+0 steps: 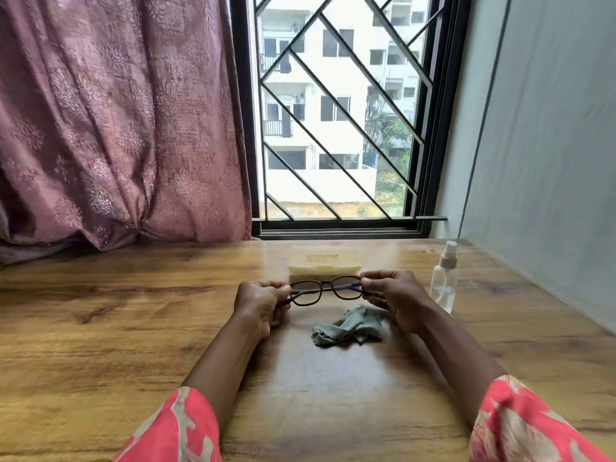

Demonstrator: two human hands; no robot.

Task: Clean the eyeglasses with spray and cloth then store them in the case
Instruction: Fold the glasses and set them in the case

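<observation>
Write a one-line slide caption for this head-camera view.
Both hands, left hand and right hand, hold dark-framed eyeglasses above a crumpled grey-green cloth on the wooden table.

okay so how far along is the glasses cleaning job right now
Nothing looks clearly finished. In hand: the left hand and right hand pinch the glasses by their ends above the table. The cloth lies crumpled, the spray bottle stands untouched. Whether wiping has happened can't be told. Left: storing them in the case.
</observation>
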